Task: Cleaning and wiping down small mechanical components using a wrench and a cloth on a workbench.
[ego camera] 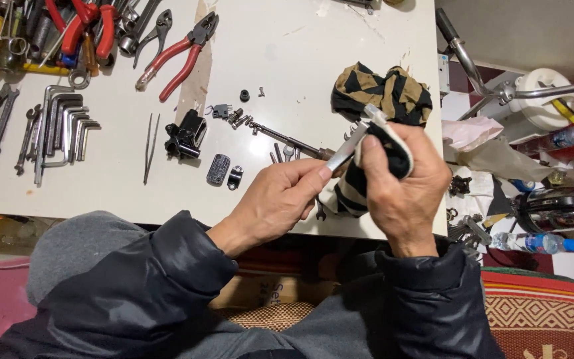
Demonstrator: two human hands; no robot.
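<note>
My left hand pinches the near end of a slim silver metal part above the white table's front edge. My right hand wraps a black-and-tan striped cloth around the part's far end, with the fingers closed over the cloth. The rest of the cloth lies bunched on the table behind my hands. A thin dark rod lies on the table just left of my hands.
Small black parts, an oval plate and screws lie mid-table. Red-handled pliers, hex keys, tweezers and wrenches fill the left. Chrome handlebars and plastic bottles stand right of the table.
</note>
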